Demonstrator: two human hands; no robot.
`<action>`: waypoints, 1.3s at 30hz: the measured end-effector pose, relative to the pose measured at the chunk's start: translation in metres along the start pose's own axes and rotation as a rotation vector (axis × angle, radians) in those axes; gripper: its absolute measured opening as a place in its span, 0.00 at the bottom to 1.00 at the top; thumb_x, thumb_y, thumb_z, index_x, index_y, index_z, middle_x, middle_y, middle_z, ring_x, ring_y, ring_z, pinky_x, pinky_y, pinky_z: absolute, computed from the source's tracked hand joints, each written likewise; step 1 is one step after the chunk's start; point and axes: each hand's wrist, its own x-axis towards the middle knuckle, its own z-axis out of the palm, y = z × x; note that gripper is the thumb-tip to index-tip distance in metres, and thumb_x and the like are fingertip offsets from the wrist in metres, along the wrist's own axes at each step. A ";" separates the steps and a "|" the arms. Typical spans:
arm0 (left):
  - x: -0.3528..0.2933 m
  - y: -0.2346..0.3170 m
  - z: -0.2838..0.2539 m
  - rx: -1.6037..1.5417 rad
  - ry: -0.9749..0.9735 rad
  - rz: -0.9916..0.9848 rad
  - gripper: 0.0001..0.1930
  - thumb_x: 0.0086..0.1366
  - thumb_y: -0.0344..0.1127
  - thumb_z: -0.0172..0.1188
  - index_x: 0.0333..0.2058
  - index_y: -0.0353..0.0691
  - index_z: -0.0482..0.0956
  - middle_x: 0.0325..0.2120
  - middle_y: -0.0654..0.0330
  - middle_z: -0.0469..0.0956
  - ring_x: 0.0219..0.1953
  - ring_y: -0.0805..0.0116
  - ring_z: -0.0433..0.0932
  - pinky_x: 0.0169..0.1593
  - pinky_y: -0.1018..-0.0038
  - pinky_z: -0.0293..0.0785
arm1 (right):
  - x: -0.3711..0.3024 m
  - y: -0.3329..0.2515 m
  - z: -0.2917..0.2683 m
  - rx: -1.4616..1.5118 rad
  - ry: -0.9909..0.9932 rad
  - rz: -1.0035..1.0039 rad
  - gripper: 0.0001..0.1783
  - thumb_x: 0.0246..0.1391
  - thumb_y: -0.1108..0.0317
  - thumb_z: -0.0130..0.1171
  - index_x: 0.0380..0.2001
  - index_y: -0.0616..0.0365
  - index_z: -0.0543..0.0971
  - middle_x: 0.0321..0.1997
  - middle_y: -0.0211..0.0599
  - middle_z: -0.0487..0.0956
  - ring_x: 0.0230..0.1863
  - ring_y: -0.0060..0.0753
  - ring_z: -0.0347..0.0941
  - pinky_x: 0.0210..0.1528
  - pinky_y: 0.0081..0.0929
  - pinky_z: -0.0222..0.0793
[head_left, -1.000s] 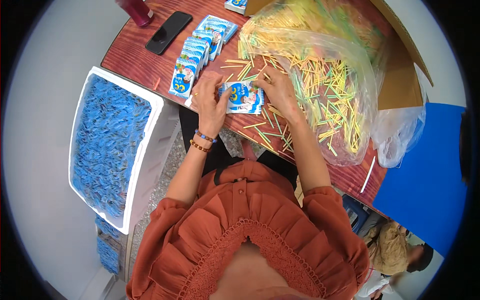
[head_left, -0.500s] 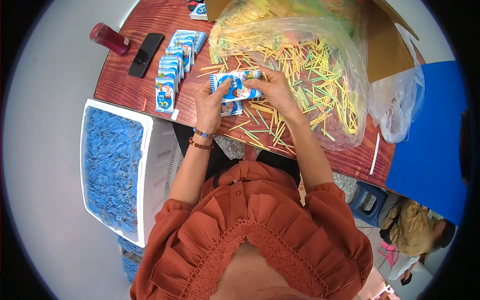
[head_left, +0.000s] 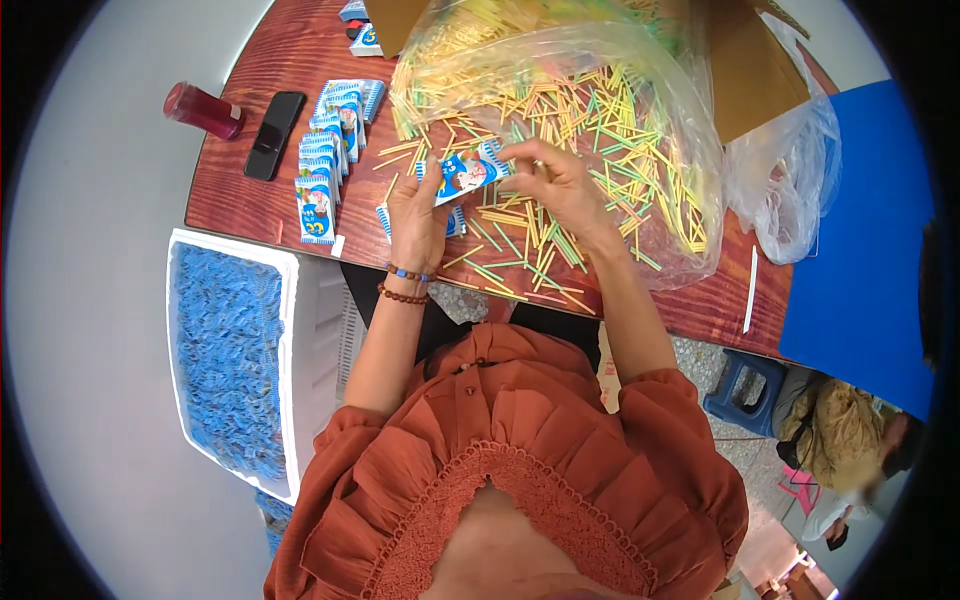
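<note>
My left hand [head_left: 415, 208] pinches the left end of a small blue-and-white printed packet [head_left: 468, 175] between thumb and fingers, tilted over the table edge. By the packet's right end is my right hand [head_left: 562, 192], its thumb and index finger spread apart. Nothing shows between those fingers. Lower down, partly hidden by my left hand, another blue-and-white packet [head_left: 457, 222] lies on the table. Thin short yellow, green and orange sticks [head_left: 540, 240] are scattered around and under my hands.
A clear plastic bag [head_left: 690, 120] spills sticks beside a cardboard box [head_left: 755, 75]. Overlapping packets [head_left: 318, 205] line up at left, near a black phone [head_left: 273, 135] and red bottle [head_left: 205, 110]. A white crate [head_left: 290, 370] holds many blue packets. A person [head_left: 845, 430] sits at lower right.
My right hand's fingers have come off the packet's right end and spread. The packet now tilts up to the right in my left hand. The whole view has shifted slightly.
</note>
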 end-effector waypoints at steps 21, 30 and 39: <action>0.002 -0.016 0.002 0.077 0.034 0.107 0.11 0.69 0.39 0.53 0.36 0.37 0.78 0.29 0.64 0.80 0.28 0.78 0.76 0.29 0.79 0.73 | -0.032 0.016 -0.082 -0.911 0.169 0.308 0.14 0.48 0.63 0.62 0.36 0.60 0.76 0.38 0.48 0.77 0.41 0.46 0.75 0.42 0.37 0.70; -0.001 -0.012 0.001 0.056 0.069 0.088 0.10 0.69 0.38 0.53 0.33 0.38 0.78 0.30 0.62 0.81 0.31 0.75 0.77 0.33 0.77 0.73 | -0.025 0.015 -0.042 -1.328 -0.021 0.245 0.17 0.43 0.68 0.61 0.36 0.67 0.73 0.39 0.54 0.76 0.41 0.55 0.75 0.42 0.44 0.72; -0.001 -0.013 -0.007 0.030 0.043 0.083 0.10 0.69 0.38 0.53 0.35 0.39 0.78 0.31 0.62 0.81 0.31 0.75 0.77 0.33 0.78 0.74 | -0.024 0.011 -0.047 -1.198 -0.086 0.389 0.18 0.56 0.62 0.52 0.42 0.67 0.70 0.42 0.62 0.74 0.43 0.59 0.73 0.44 0.46 0.70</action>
